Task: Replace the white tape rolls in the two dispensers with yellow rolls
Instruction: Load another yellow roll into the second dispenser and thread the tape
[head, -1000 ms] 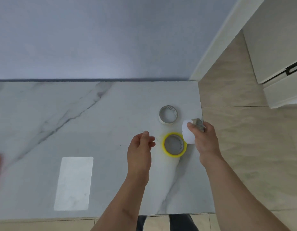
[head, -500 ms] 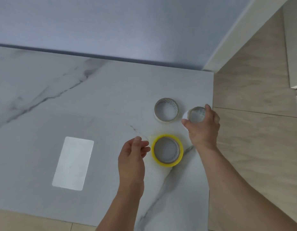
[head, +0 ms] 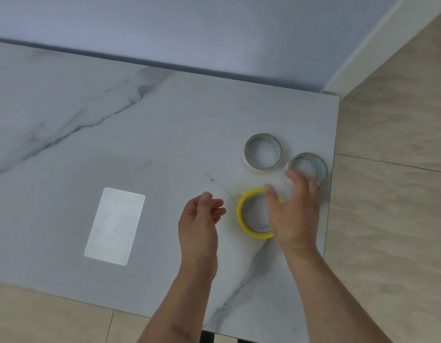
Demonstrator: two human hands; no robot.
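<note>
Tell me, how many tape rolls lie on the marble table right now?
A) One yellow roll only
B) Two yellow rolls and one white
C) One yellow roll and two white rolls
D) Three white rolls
C: one yellow roll lies near the right hand, and two white rolls, one farther back and one by the table's right edge, lie flat on the table.

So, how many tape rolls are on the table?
3. One white roll lies far from the person, a second white roll near the table's right edge, and the yellow roll nearest, partly under the right hand.
</note>
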